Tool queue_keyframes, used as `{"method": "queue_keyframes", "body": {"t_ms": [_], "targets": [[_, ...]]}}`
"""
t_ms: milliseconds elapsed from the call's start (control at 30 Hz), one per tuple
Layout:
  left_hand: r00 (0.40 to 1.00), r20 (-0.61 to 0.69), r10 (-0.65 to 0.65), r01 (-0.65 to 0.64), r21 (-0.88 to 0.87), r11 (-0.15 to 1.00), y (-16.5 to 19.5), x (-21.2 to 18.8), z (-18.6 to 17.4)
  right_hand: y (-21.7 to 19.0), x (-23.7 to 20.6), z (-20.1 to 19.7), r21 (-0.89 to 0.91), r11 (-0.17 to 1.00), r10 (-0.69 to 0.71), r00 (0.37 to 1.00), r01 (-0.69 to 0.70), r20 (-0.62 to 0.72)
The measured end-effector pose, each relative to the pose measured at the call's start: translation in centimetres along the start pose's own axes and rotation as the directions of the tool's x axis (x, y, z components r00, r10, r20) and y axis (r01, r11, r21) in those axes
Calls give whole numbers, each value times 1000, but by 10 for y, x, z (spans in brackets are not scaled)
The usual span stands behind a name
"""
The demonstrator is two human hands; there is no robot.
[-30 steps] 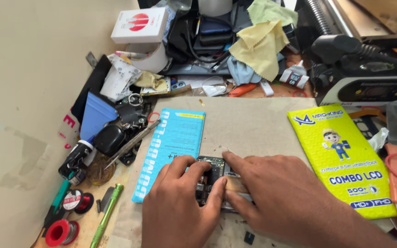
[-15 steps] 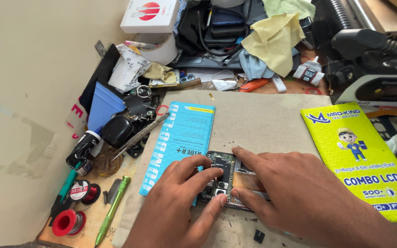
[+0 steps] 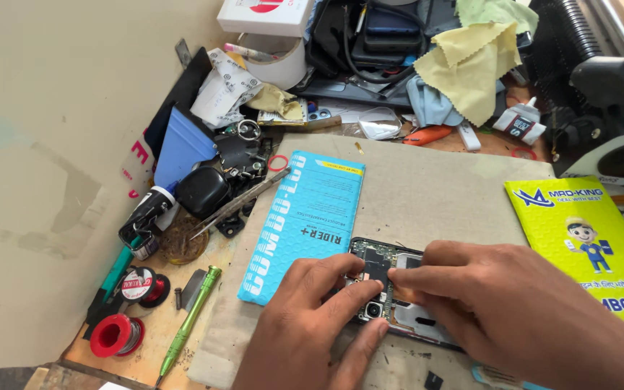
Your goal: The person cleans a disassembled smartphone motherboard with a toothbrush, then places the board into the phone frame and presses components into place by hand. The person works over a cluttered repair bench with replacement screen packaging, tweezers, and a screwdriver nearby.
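While the opened smartphone point(image 3: 391, 292) is lying on the grey mat point(image 3: 427, 195) of the bench, the left hand point(image 3: 312, 325) is pinching its lower edge, and the right hand point(image 3: 500, 303) is pressing fingertips onto its board, beside a blue packet point(image 3: 305, 224).

Opened phone point(image 3: 391, 289): black frame, dark green board, silver parts. At its 9 o'clock, packet point(image 3: 305, 225): cyan with white lettering and a yellow strip at the top edge. At 3 o'clock, padded packet point(image 3: 586, 245): bright yellow, blue lettering, cartoon figure in blue. Mat point(image 3: 435, 188): plain grey-beige. At 12 o'clock, cloth point(image 3: 471, 61): pale yellow. At 8 o'clock, screwdriver point(image 3: 191, 318): light green; wire spool point(image 3: 113, 336): red. Wall point(image 3: 37, 144): cream, patchy.
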State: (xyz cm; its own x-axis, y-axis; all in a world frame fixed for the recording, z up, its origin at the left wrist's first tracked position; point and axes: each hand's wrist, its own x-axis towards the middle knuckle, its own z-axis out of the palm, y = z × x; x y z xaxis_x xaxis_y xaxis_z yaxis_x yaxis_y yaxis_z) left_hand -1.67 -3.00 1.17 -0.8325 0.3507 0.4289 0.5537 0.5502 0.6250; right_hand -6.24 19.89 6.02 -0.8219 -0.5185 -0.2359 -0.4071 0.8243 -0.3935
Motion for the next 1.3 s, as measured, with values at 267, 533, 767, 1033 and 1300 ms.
{"method": "queue_keyframes", "body": {"t_ms": [267, 533, 767, 1033, 1300], "targets": [[999, -4, 54, -54, -26, 998, -5, -5, 1, 4, 2, -9, -200, 978, 107, 973, -65, 206], [999, -27, -31, 29, -84, 996, -5, -8, 7, 28, -3, -4, -123, 983, -109, 971, 137, 211], [998, -36, -47, 42, -120, 992, -4, -8, 7, 45, -6, 7, -258, 955, -74, 959, 147, 274], [997, -51, 55, -58, -67, 996, -7, -5, 6, 55, -9, 19, -226, 926, -268, 949, 301, 166], [989, -24, 149, -148, 34, 988, -6, -4, 7, 23, -4, 0, -114, 993, -20, 987, 38, 159]]}}
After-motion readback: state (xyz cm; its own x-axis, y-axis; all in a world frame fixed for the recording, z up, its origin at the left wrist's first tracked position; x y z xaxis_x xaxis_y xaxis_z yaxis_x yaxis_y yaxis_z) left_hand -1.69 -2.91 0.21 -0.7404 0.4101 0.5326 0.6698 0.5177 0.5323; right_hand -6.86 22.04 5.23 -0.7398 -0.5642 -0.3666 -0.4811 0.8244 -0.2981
